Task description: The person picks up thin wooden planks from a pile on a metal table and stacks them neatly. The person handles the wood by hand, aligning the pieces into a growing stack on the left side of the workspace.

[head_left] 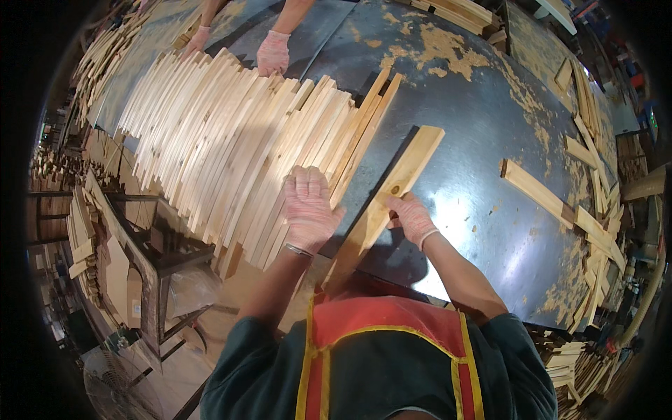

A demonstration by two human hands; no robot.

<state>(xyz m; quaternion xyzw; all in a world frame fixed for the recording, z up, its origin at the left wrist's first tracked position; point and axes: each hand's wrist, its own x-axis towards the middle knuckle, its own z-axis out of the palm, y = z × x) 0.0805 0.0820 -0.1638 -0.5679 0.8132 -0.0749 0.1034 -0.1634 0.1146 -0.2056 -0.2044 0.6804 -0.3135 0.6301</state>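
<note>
At the lower left, a wire-caged fan (115,385) stands near a metal frame (150,301). Rightward, pale wooden strips (224,140) lie side by side in a long row with uneven ends, and at their far ends are a co-worker's two gloved hands (273,54). The left hand (308,210), in a pinkish knit glove, is flat over the row's right part, palm down, fingers extended close together and thumb apart. Just right of the row, a knotted board (381,206) slants from the apron (388,322) out over the dark table (469,112); whether it touches the tabletop is unclear. The gloved right hand (414,220) pinches the board's right edge near a knot. Farther right, a loose strip (537,190) reaches toward a jumbled pile of offcuts (602,238) among sawdust.
</note>
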